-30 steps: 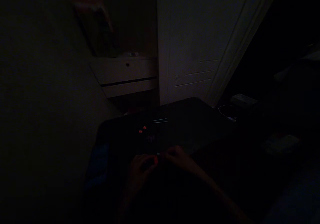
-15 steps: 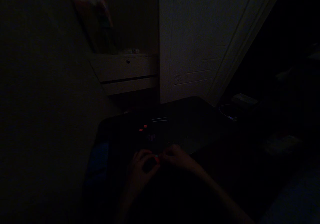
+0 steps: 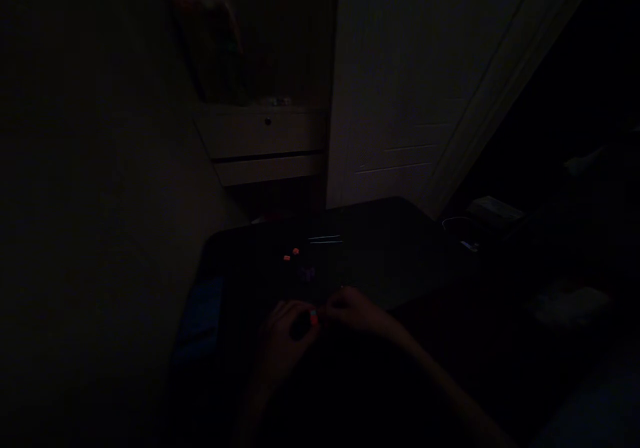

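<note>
Handling so small a red piece (image 3: 314, 317) calls for a light, steady pinch from one side, leaving its other end free for the opposite fingers; in light this dim, working by touch and low over the bench (image 3: 390, 248) would seem wise. The person's left hand (image 3: 283, 341) curves into a ring, thumb and finger tips meeting on that piece. The right hand (image 3: 353, 309) is bunched right beside it, fingers drawn in; whether it grips anything is too dark to tell. Beyond the hands lie a purplish object (image 3: 307, 275), two orange bits (image 3: 287, 258) and two thin rods (image 3: 325, 242).
</note>
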Tool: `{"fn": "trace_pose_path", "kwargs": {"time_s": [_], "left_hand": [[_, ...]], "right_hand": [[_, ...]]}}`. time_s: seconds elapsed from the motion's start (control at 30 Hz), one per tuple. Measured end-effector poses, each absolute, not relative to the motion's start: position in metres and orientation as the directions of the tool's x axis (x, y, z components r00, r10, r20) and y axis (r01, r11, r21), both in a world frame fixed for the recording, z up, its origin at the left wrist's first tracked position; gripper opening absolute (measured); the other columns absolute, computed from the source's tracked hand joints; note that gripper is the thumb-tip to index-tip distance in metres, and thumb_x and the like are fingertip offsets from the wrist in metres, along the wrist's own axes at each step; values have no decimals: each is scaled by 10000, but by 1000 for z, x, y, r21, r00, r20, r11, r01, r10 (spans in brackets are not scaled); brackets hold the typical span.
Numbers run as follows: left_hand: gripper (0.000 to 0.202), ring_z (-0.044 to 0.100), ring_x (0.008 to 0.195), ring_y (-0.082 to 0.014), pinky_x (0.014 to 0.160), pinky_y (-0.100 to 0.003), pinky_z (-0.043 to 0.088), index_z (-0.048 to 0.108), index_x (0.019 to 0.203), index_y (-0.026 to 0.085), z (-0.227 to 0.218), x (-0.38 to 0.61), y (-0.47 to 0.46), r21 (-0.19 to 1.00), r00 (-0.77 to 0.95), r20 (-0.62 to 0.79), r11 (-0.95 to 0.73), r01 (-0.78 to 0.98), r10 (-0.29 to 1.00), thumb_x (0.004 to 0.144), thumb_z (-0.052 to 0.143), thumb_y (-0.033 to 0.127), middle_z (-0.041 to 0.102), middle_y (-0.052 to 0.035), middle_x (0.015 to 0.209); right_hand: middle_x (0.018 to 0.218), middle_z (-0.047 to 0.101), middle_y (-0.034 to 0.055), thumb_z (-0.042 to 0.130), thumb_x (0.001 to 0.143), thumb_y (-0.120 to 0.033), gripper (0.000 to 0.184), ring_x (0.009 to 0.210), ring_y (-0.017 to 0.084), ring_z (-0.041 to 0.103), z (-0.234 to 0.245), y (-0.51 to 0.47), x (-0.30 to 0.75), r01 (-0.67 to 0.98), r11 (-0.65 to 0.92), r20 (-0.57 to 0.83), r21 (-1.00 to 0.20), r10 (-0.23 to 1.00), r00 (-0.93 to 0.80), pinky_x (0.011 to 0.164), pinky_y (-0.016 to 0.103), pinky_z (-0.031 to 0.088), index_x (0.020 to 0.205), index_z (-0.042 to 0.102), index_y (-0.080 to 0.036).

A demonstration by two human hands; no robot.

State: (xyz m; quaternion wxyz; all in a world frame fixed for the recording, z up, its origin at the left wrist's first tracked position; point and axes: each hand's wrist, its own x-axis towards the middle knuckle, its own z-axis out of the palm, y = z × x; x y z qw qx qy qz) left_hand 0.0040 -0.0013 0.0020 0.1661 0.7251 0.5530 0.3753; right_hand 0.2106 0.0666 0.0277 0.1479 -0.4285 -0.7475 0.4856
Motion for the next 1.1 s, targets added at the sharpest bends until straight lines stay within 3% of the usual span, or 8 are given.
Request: {"fn": "trace_pose_path", "kwargs": {"time_s": [0.4,0.57,0.7,0.9,1.1], "left_hand": [[151,732,972,-244,855,-372,586,816,991,293,4,2,-2,717,99,278,-275,640,955,842,788,293,789,-23,1015],[144,741,957,-244,850,-369,589,829,972,291,7,2,-1,735,100,271,-273,620,957,832,797,297,792,-26,995],[140,743,943,-249,845,-377,586,834,960,289,7,2,-1,734,98,276,-276,621,956,829,791,308,795,-35,981],[137,733,947,-250,848,-377,575,819,956,293,5,2,-2,755,86,267,-264,600,960,831,780,333,798,-40,1007],[233,717,774,-214,742,-334,570,758,915,255,4,1,-4,841,-49,181,-129,526,982,725,843,360,796,-4,854]], "right_hand": [[572,628,-25,648,894,-256,273,536,101,471,32,66,210,478,120,-220,-870,773,-595,515,218,327,704,799,-131],[515,566,-39,669,891,-361,331,499,96,425,32,68,210,492,92,-270,-866,742,-613,496,229,296,670,779,-141],[500,545,-46,675,869,-318,298,496,92,422,34,68,210,496,102,-273,-862,731,-625,492,230,286,640,760,-147],[487,486,-59,675,887,-387,340,481,86,374,38,65,216,474,99,-283,-875,690,-666,464,230,248,662,764,-148],[560,545,-40,665,926,-510,435,542,102,437,30,57,214,328,-24,-199,-944,836,-512,512,221,313,704,756,-147]]}}
